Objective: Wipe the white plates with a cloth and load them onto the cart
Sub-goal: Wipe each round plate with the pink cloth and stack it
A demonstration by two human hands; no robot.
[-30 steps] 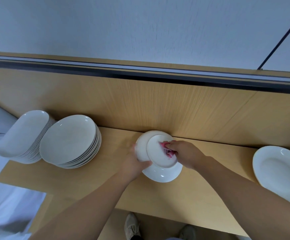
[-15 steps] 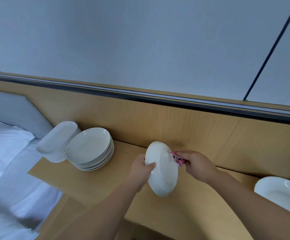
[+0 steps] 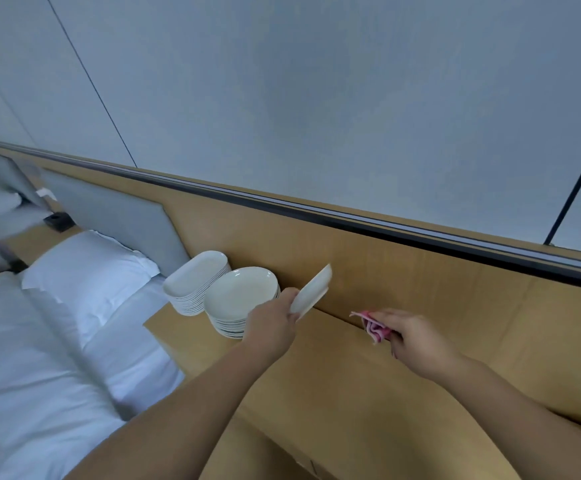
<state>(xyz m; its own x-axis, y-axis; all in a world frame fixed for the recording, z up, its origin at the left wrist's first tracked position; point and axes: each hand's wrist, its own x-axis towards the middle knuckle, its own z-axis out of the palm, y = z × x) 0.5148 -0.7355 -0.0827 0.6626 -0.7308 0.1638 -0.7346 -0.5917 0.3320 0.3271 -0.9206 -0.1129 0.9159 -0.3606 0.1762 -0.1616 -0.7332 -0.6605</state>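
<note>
Left hand (image 3: 271, 323) grip curled tight round a plate (image 3: 311, 293) edge, just right of the plate stack (image 3: 240, 299). Right hand (image 3: 417, 341) grip pinches pink cloth (image 3: 373, 325), apart from plate.

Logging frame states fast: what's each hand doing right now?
Left hand: grips a white plate by its edge, tilted.
Right hand: holds the pink cloth, apart from the plate.

Head camera looks down, tilted, over wooden shelf (image 3: 351, 393).
</note>
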